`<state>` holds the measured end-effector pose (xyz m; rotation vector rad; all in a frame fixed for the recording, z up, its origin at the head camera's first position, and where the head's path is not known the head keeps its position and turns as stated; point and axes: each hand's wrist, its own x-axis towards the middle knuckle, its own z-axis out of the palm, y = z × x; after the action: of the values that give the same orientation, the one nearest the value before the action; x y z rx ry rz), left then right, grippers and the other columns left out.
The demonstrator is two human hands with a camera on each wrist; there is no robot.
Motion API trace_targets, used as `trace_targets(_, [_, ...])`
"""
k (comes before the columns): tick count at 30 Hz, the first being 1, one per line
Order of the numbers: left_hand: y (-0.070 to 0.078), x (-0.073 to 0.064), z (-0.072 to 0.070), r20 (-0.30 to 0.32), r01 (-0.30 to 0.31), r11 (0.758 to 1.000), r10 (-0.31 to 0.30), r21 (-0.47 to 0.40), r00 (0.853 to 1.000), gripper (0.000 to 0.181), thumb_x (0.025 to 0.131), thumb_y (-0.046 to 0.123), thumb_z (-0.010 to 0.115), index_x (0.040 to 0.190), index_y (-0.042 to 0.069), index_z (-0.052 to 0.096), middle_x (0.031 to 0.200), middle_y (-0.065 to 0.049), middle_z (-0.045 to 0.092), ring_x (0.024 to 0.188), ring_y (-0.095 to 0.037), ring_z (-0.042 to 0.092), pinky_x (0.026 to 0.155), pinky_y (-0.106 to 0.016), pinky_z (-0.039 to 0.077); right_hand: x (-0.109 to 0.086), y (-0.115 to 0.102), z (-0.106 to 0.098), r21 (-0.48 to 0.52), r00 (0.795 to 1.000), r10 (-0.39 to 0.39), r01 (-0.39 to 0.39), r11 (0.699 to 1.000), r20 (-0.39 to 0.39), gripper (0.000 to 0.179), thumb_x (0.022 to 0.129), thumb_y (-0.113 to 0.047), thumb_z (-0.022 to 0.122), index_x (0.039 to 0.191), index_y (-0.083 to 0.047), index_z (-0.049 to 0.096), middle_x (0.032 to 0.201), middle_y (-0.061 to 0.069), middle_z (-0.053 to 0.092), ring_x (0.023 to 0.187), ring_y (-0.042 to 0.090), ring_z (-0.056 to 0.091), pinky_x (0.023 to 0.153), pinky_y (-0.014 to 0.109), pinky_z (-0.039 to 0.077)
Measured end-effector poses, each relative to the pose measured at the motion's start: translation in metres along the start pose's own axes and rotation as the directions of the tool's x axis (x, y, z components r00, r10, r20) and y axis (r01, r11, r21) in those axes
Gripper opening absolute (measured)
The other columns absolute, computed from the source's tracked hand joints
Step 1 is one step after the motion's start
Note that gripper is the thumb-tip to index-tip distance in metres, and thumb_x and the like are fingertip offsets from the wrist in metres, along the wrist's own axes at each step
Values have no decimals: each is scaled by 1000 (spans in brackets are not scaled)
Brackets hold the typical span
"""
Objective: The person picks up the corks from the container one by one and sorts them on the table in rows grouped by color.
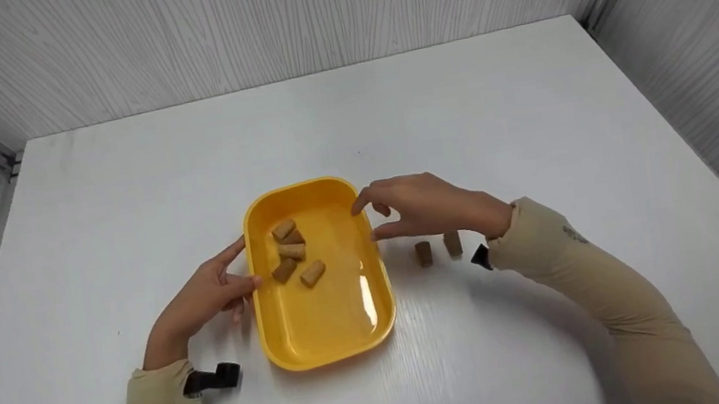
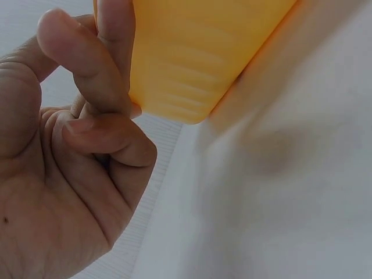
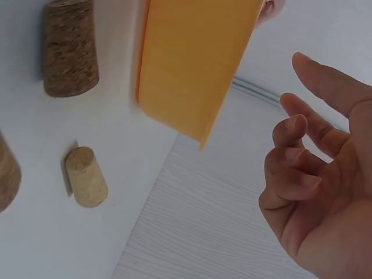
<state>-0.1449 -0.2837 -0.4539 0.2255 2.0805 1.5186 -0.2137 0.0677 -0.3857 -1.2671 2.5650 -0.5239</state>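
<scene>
A yellow tray (image 1: 331,345) lies on the white table with several corks (image 1: 293,251) in its left and upper part. At its left side is my left hand (image 1: 206,296), thumb on the rim and index finger against the outer wall, holding it; the left wrist view shows other fingers (image 2: 122,145) curled. My right hand (image 1: 424,206) is by the right rim, thumb and index finger spread, with nothing between them. Two corks (image 1: 424,253) stand out below that hand; the right wrist view shows a dark cork (image 3: 71,49), a pale cork (image 3: 87,177) and part of another.
The white table (image 1: 494,103) extends around the tray on all sides. Pale wood-grain panels (image 1: 275,22) rise behind it and at both sides. Each wrist carries a black mount (image 1: 215,378) near the sleeve cuff.
</scene>
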Motion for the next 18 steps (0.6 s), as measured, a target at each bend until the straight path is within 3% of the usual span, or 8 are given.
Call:
trace_targets(8, [-1, 2, -1, -16, 5, 1000, -5, 17, 1000, 79, 95, 26, 61, 156, 14, 13, 54, 4, 56, 45, -13, 50, 54, -23, 46, 29, -9, 13, 12, 990, -125, 125, 992, 59, 38, 90, -35, 68, 124, -21, 62, 104, 7, 59, 93, 23, 55, 74, 31, 45])
trace_targets(18, [1, 1, 0, -23, 13, 1000, -13, 29, 1000, 80, 94, 24, 62, 156, 13, 13, 53, 6, 52, 45, -12, 45, 51, -23, 44, 57, -13, 29, -9, 965, -180, 185, 983, 191, 33, 94, -21, 63, 127, -26, 63, 104, 8, 60, 88, 18, 52, 74, 29, 44])
